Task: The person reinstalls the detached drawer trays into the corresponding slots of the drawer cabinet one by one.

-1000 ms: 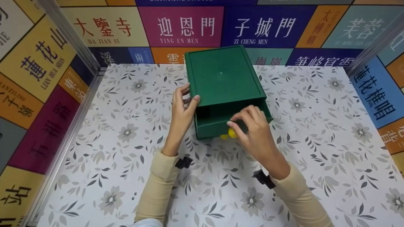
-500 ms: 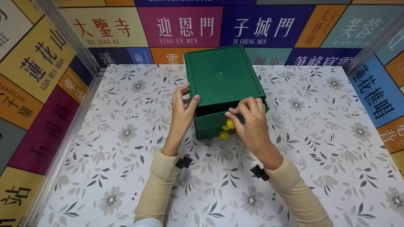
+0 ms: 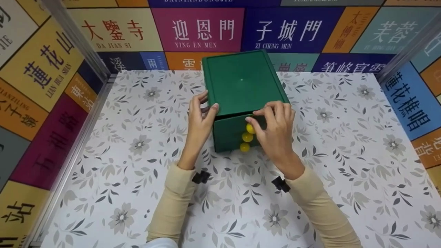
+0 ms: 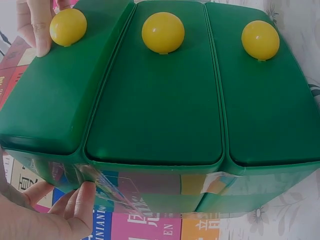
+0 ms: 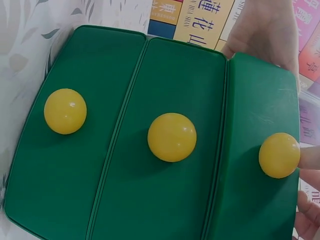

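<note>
A green cabinet (image 3: pixel 241 79) stands on the table with three drawers, each bearing a round yellow knob. Its top drawer (image 4: pixel 50 105) is almost fully in, a thin dark gap showing above its front. My right hand (image 3: pixel 278 127) pinches the upper edge of that drawer's front with thumb and index finger, just above the top knob (image 5: pixel 279 155). The middle knob (image 5: pixel 172 137) and the bottom knob (image 5: pixel 65 111) are untouched. My left hand (image 3: pixel 200 112) presses fingertips and thumb against the cabinet's left side near the front corner.
The cabinet rests on a white tabletop (image 3: pixel 137 193) with a grey floral print. Colourful panels with Chinese lettering (image 3: pixel 201 29) rise behind it and at both sides. A black wrist device (image 3: pixel 201 177) sits at each cuff.
The top drawer has slid back into the cabinet, my right hand moving away from me with it. The lower knobs have come into sight. My left hand has kept its place.
</note>
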A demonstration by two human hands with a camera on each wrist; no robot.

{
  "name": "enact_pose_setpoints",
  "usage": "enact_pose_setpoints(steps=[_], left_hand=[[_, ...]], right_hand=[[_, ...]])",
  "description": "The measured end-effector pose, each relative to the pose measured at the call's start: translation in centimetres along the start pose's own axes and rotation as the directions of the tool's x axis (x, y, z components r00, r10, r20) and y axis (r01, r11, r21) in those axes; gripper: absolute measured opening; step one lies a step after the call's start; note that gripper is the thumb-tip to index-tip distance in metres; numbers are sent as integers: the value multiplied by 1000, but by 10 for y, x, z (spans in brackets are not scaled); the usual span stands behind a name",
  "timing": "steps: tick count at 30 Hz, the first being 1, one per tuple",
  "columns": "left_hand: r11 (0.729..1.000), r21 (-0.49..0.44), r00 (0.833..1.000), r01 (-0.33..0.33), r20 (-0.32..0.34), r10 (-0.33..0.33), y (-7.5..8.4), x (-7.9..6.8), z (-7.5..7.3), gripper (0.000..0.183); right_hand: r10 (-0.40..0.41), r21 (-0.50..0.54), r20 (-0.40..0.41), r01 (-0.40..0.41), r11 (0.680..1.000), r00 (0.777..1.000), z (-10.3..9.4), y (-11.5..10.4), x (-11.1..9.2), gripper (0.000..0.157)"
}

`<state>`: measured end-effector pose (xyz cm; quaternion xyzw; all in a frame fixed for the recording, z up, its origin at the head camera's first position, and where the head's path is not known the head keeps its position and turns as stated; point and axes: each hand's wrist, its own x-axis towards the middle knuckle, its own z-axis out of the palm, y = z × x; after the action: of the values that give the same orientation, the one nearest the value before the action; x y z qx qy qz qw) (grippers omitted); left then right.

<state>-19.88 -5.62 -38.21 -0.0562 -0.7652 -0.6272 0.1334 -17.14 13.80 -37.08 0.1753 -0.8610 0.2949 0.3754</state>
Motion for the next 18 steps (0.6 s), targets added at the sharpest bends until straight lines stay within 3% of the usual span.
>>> enact_pose_setpoints(steps=[5, 13, 18], left_hand=[[1000, 1, 1000, 8, 5, -8, 0, 0, 0, 48], [1000, -1, 1000, 26, 3, -26, 0, -2, 2, 50], [999, 33, 999, -12, 38, 11, -3, -9, 1, 56]], right_hand=[[2, -37, -40, -4, 999, 999, 2, 3, 1, 32], [21, -80, -21, -23, 996, 1000, 5, 5, 5, 31], [32, -55, -9, -33, 998, 999, 4, 14, 4, 34]])
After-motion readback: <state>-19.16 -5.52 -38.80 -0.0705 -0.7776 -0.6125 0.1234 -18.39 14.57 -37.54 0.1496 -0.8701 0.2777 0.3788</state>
